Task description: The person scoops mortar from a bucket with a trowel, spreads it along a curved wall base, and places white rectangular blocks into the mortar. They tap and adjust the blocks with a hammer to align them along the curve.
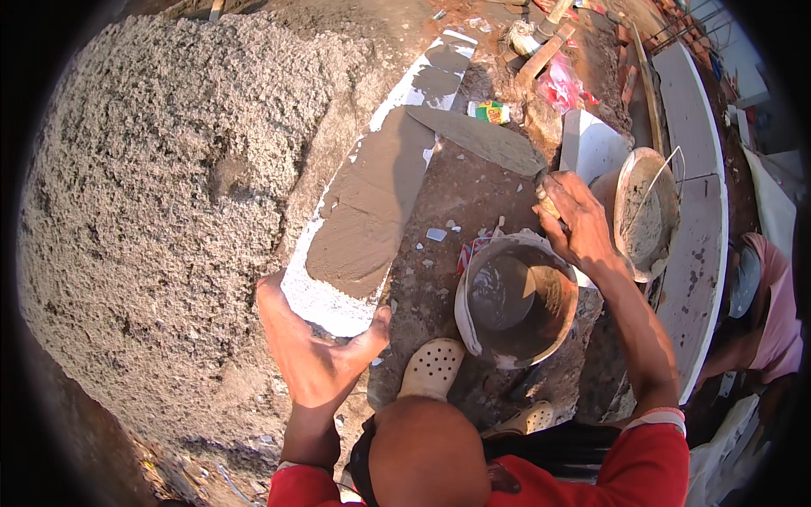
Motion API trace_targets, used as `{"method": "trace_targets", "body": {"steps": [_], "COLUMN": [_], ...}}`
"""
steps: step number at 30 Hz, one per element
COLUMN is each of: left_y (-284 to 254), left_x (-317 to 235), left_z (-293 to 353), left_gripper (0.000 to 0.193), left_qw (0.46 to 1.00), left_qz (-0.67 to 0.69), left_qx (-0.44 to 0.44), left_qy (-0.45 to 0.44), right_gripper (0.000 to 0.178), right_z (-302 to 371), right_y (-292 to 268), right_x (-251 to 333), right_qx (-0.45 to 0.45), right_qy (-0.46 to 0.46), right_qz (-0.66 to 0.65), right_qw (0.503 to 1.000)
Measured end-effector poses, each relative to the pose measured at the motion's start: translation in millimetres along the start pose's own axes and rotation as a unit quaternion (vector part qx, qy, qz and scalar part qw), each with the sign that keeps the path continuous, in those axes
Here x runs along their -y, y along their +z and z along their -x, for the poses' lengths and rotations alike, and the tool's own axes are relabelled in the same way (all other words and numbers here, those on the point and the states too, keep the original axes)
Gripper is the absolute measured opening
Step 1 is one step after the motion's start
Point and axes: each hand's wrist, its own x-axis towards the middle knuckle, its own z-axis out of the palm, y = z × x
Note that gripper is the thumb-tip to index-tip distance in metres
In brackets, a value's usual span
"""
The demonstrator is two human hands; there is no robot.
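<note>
My left hand (pixel 317 359) grips the near end of a long white slab (pixel 329 313), thumb on one side and fingers on the other. Grey-brown mortar (pixel 363 220) covers most of its upper face, with smaller patches toward the far end. In my right hand (pixel 583 224) is the handle of a trowel (pixel 481 139). Mortar coats the trowel's long blade, and its tip lies over the slab's right edge. Below my right hand stands a bucket (pixel 471 313) with wet mortar inside.
A rough, pebbly mound (pixel 169 152) fills the left side. Another mortar-caked bucket (pixel 625 203) stands right of my right hand, before long pale panels (pixel 701 220). A hammer-like wooden tool (pixel 541 59) and pink plastic (pixel 562 84) lie beyond. Someone's pink garment (pixel 777 313) shows far right.
</note>
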Motion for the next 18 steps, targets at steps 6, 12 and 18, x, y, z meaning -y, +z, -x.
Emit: {"method": "trace_targets", "body": {"steps": [6, 12, 18], "left_y": [3.2, 4.3, 3.6], "left_x": [-0.3, -7.3, 3.4], "left_z": [-1.9, -7.1, -6.6], "left_gripper": [0.089, 0.087, 0.08], "left_qw": [1.0, 0.999, 0.998], "left_qz": [0.002, 0.035, 0.035], "left_qx": [0.0, -0.006, -0.047], "left_qy": [0.015, 0.005, 0.015], "right_gripper": [0.042, 0.048, 0.046], "right_z": [-2.1, -37.8, 52.9], "right_y": [1.8, 85.0, 21.0], "right_x": [12.5, 15.0, 15.6], "right_qx": [-0.049, -0.143, -0.079], "right_qy": [0.011, -0.005, 0.023], "right_qz": [-0.085, -0.052, -0.016], "right_qw": [0.995, 0.988, 0.996]}}
